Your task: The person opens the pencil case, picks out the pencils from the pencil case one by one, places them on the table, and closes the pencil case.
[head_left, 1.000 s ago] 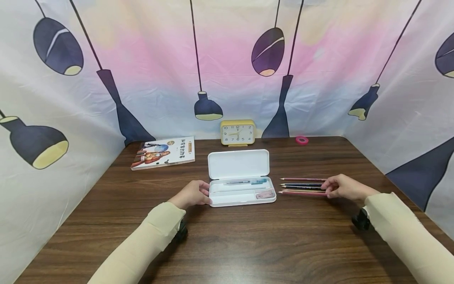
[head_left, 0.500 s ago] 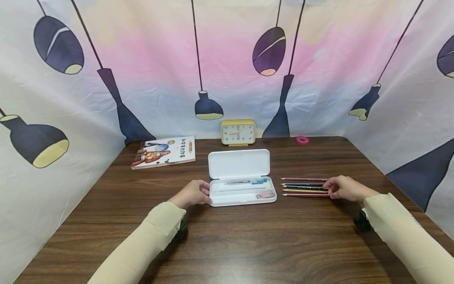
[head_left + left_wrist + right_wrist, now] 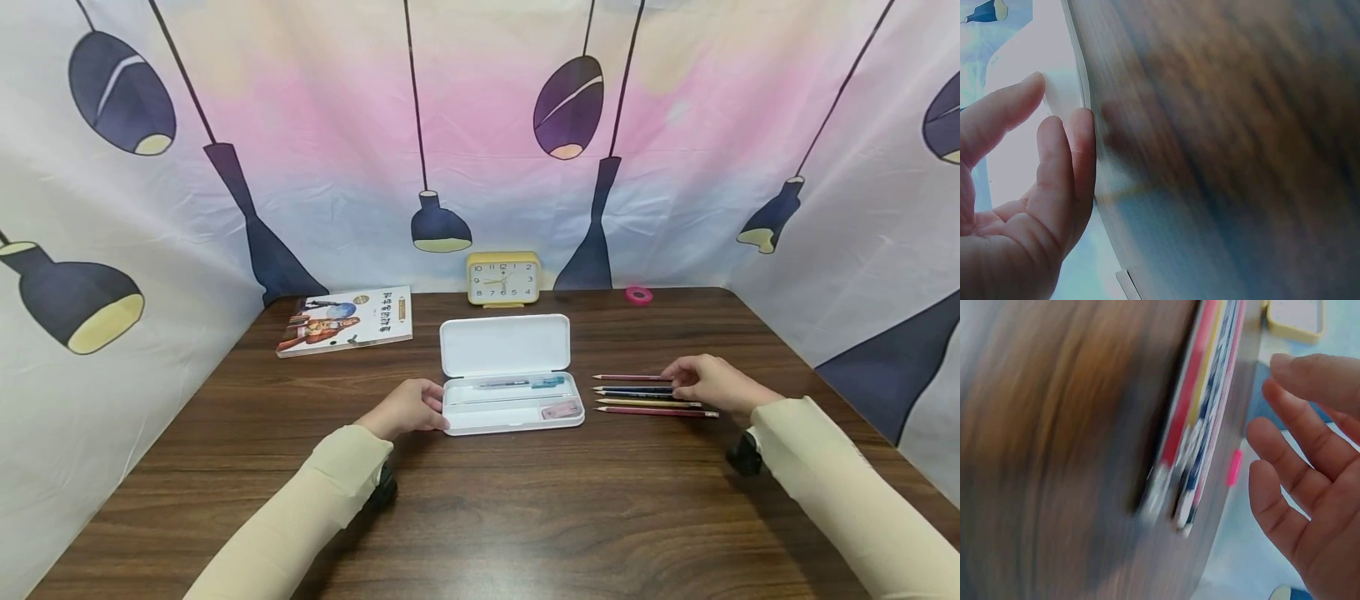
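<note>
In the head view a white pencil case [image 3: 513, 418] lies with its lid up, holding a blue-capped pen [image 3: 548, 382], a thin rod [image 3: 480, 402] and a pink eraser [image 3: 561, 410]. My left hand [image 3: 408, 407] rests its fingertips against the case's left side. To the right of the case lie several pencils side by side, among them a red pencil [image 3: 652, 411] in front and a yellow pencil [image 3: 645, 403]. Over their back right ends is my right hand [image 3: 716, 383]. The right wrist view shows this hand's fingers [image 3: 1288, 472] spread apart, with nothing between them, beside the pencils.
At the back of the brown table [image 3: 480, 517] stands a yellow alarm clock [image 3: 502, 279]. A book [image 3: 348, 321] lies at the back left, and a pink ring-shaped roll [image 3: 639, 296] at the back right. A printed cloth [image 3: 480, 125] hangs behind.
My right hand has shifted left and toward the back, uncovering the red pencil's eraser end. The red and yellow pencils have slid slightly right and apart. My left hand has stayed at the case.
</note>
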The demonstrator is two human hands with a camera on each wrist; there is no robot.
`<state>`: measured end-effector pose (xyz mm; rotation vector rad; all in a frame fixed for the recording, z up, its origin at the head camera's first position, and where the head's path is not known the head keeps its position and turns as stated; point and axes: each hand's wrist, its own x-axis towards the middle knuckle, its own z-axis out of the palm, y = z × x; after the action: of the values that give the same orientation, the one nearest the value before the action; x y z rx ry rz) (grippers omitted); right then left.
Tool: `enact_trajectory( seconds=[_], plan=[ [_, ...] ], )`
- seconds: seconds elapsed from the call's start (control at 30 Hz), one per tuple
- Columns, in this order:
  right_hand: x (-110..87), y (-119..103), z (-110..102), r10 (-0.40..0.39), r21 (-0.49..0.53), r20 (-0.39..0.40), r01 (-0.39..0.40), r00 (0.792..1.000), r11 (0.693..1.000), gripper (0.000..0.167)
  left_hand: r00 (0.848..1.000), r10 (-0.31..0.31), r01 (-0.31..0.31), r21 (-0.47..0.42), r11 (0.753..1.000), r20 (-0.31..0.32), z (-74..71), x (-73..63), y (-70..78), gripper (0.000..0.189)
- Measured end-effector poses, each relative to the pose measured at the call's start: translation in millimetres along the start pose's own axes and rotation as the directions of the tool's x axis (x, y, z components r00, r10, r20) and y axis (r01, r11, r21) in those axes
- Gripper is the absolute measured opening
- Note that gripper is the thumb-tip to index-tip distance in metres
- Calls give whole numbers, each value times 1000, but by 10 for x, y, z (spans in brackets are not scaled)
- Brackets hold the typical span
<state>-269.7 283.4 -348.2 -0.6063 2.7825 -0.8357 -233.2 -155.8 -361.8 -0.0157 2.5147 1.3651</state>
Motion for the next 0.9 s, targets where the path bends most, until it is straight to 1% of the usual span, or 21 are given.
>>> enact_trajectory(
  seconds=[0.17, 0.4, 0.57, 0.7, 0.9],
  plan=[
    [99, -112, 46, -44, 13, -26, 45, 999, 999, 28, 1000, 5, -5, -1, 1000, 1, -6, -1, 1, 49],
    [205, -234, 111, -78, 25, -55, 79, 995, 997, 31, 1000, 17, -17, -7, 1000, -3, 4, -10, 5, 47],
    [241, -311, 136, -90, 27, -62, 92, 994, 995, 32, 1000, 15, -15, -12, 1000, 0, 7, -4, -7, 47],
    [271, -373, 154, -108, 16, -65, 109, 992, 994, 30, 1000, 20, -20, -11, 1000, -2, 4, 8, -16, 48],
    [337, -465, 195, -126, 13, -54, 127, 991, 992, 28, 1000, 25, -25, -13, 1000, 1, 3, 4, -16, 47]
  ],
)
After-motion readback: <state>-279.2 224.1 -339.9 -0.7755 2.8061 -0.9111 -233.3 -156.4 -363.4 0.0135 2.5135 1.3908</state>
